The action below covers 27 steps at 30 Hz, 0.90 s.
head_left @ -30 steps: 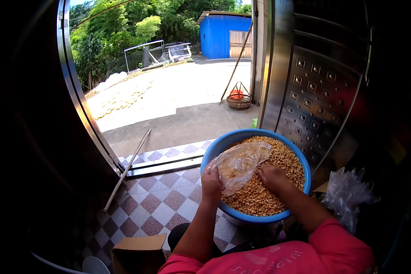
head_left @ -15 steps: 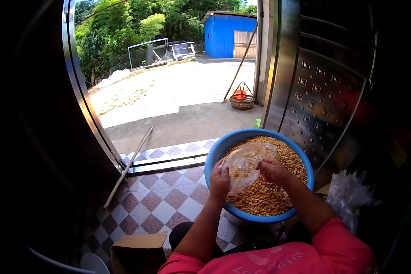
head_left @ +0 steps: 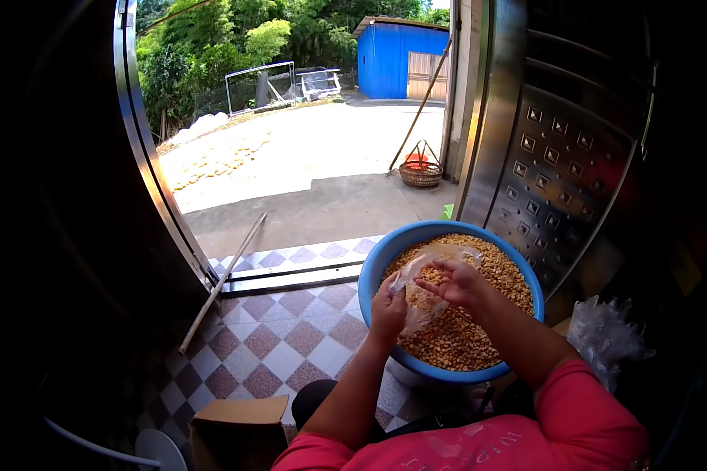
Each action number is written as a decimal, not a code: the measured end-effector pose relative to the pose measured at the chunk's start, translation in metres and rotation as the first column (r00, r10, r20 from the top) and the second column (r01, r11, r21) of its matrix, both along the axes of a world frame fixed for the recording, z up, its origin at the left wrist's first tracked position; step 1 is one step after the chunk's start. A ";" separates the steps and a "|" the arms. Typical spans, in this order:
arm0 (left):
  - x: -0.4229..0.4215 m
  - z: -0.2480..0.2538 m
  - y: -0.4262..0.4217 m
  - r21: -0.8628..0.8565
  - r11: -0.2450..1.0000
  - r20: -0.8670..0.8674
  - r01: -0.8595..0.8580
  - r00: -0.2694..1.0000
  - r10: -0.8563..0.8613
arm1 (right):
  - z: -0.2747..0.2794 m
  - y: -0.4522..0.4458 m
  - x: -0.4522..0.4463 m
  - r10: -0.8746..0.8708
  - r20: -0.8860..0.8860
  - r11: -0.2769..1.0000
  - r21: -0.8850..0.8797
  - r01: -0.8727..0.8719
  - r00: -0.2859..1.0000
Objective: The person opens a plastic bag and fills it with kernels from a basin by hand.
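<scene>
Pinched at its edge, a clear plastic bag point(head_left: 426, 314) is in your L hand point(head_left: 390, 311), fingers closed. Your R hand point(head_left: 457, 284) is partly open, palm turned up, fingers apart over the bag; can't tell if it has kernels. The bag lies on yellow kernels point(head_left: 456, 341) inside a round blue tub point(head_left: 395, 237), L of centre. More clear plastic point(head_left: 605, 337) sits just beside the tub, R side, nr your R arm.

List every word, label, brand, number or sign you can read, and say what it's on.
Pink shirt: pale lettering, too faint and distorted to quote reliably.
Blue basin, cardboard box, plastic bag and metal door: no lettering seen.
No other text or number is readable.
</scene>
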<state>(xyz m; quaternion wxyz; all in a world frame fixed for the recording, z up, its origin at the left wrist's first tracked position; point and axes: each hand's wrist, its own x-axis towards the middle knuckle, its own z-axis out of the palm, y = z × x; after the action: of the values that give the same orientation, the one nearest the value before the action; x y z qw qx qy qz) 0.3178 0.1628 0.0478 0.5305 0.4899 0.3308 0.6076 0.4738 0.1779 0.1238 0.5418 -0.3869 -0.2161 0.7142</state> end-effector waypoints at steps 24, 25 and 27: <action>0.001 -0.001 0.004 -0.015 0.998 0.133 0.056 0.990 -0.054 | -0.018 -0.024 0.053 0.065 0.434 0.943 0.268 -0.198 0.899; 0.002 0.000 0.004 -0.001 0.999 0.155 0.052 0.987 -0.051 | -0.014 -0.029 0.057 0.067 0.433 0.951 0.244 -0.188 0.899; 0.003 0.003 0.001 0.022 0.999 0.169 0.027 0.985 -0.031 | -0.009 -0.043 0.064 0.075 0.675 0.926 0.225 -0.302 0.734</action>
<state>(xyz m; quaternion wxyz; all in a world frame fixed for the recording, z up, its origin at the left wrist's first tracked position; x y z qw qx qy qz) 0.3208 0.1639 0.0511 0.5605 0.4466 0.2713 0.6424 0.5382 0.1344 0.1144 0.4104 -0.4947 -0.5430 0.5404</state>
